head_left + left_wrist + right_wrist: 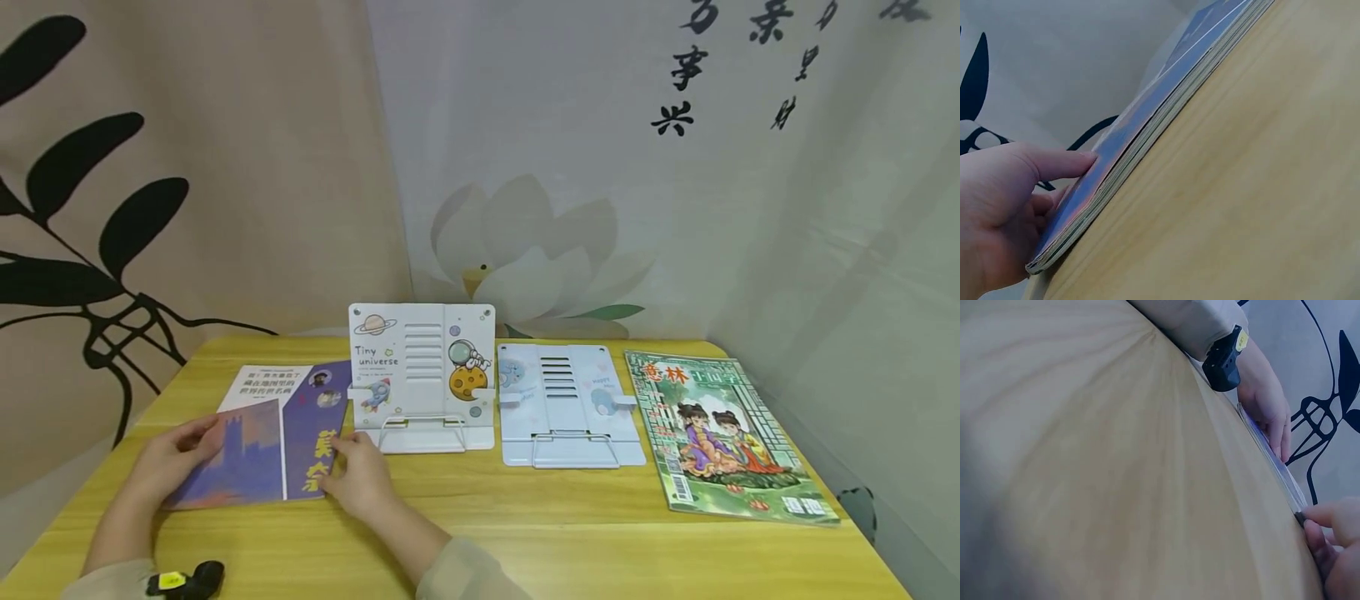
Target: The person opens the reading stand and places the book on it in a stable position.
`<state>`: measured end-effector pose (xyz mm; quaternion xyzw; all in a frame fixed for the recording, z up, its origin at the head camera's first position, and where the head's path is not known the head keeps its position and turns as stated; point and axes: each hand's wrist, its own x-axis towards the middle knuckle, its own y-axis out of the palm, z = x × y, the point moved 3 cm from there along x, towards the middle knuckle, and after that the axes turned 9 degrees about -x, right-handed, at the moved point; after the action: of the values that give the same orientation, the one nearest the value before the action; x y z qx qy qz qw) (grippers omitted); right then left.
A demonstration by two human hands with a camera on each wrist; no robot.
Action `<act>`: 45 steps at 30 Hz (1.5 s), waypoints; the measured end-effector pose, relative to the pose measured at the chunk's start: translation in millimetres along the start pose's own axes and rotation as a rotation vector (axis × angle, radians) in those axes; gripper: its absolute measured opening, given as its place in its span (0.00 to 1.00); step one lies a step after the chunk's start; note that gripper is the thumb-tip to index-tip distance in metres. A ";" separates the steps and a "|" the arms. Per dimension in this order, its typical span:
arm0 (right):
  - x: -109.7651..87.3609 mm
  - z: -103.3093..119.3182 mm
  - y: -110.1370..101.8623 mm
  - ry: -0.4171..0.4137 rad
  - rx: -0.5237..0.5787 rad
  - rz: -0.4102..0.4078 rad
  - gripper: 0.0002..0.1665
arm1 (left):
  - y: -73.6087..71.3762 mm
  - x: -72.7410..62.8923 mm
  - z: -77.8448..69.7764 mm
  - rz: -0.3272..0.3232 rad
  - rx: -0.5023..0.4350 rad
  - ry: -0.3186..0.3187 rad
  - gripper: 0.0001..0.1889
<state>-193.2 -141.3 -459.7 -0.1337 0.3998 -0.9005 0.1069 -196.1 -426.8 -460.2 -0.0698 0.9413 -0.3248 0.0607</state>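
A purple and white paperback book (251, 454) lies at the left of the table, its cover showing a painted tower and yellow lettering. My left hand (167, 467) grips its left edge, thumb on the cover and fingers beneath, as the left wrist view shows beside the stacked page edges of the book (1141, 134). At the opposite edge, my right hand (365, 482) pinches the book near its front corner between thumb and fingers. In the right wrist view the right hand (1340, 534) is partly cut off by the frame, and the left hand (1265, 394) appears farther off.
Just right of the book stands a white "Tiny universe" book stand (423, 358) with a wire ledge. Beside it is a pale blue book stand (558, 408), leaning lower. A green illustrated magazine (731, 442) lies at the right of the yellow wooden table (555, 542). Printed curtains hang behind.
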 end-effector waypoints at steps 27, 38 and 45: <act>0.6 7.6 2.5 -0.042 -0.095 0.087 0.43 | -16.5 -20.3 25.6 0.274 -1.007 0.120 0.38; -5.3 4.2 3.8 -0.024 0.243 0.062 0.52 | -20.8 -22.6 24.2 0.345 -1.084 0.313 0.41; -10.3 0.3 -1.9 -0.060 0.416 0.099 0.58 | -21.1 -26.4 12.9 0.451 -1.104 0.404 0.47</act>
<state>-183.6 -137.2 -459.7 -0.1156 0.2081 -0.9529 0.1880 -166.2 -446.5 -455.4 0.1724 0.9546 0.2229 -0.0963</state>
